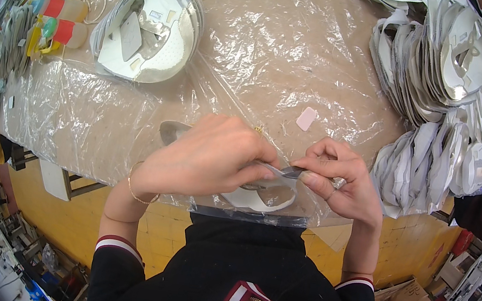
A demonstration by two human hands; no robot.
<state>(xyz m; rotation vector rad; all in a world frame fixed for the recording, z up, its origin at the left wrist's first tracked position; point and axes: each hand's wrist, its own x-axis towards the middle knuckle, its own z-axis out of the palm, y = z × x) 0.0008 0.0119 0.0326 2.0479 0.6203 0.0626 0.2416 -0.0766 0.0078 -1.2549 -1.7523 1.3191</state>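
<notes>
A white and grey shoe upper (276,201) is held just over the near edge of the table. My left hand (212,151) reaches across it, with thumb and fingers pinched on its upper edge. Close beside, my right hand (343,174) pinches the same edge between thumb and fingers, where a dark grey bit shows. Much of the upper is hidden under my left hand, and a rounded end sticks out beyond my left wrist. Farther off on the table lies a small pale pink patch (306,119).
Clear plastic sheeting (255,58) covers the brown table. At the far left stand a stack of white shoe uppers (163,62) and two bottles with red labels (71,34). Tall stacks of uppers (415,65) and a lower grey-white row (421,166) line the right side.
</notes>
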